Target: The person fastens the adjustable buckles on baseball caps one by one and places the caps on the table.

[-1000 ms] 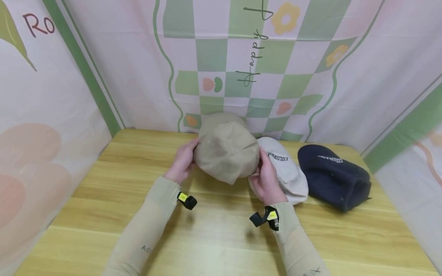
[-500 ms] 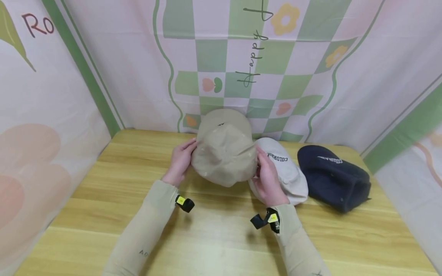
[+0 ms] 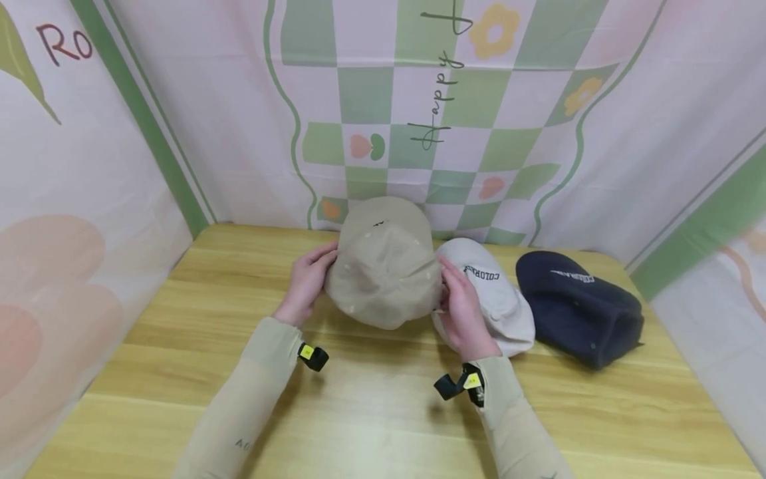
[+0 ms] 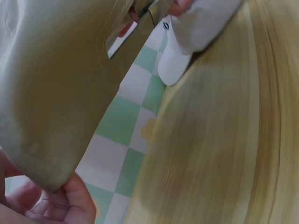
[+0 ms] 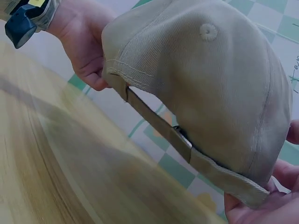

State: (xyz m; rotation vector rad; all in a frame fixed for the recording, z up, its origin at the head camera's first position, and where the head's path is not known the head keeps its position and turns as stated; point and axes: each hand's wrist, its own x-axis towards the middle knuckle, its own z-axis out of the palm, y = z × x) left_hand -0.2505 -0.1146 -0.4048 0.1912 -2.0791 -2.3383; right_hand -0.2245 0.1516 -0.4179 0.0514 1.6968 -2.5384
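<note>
A beige baseball cap (image 3: 383, 273) is held between both hands near the back of the table, its brim toward the rear curtain. The left hand (image 3: 305, 283) grips its left edge. On the other side, the right hand (image 3: 462, 306) pinches the rim, in front of a white cap (image 3: 493, 293) that it partly covers. In the right wrist view, the cap's back strap (image 5: 156, 123) with a metal buckle spans the rear opening, and the cap hangs above the tabletop. The left wrist view has the left fingers (image 4: 77, 198) curled under the cap's edge.
A navy cap (image 3: 577, 309) lies at the right, beside the white one. The wooden table (image 3: 371, 412) ends at a checkered curtain (image 3: 413, 146) behind, with printed fabric walls (image 3: 66, 266) on the sides.
The beige cap has tilted so its brim and small dark lettering show. It has shifted slightly left, the left hand moving with it. The white and navy caps stay put.
</note>
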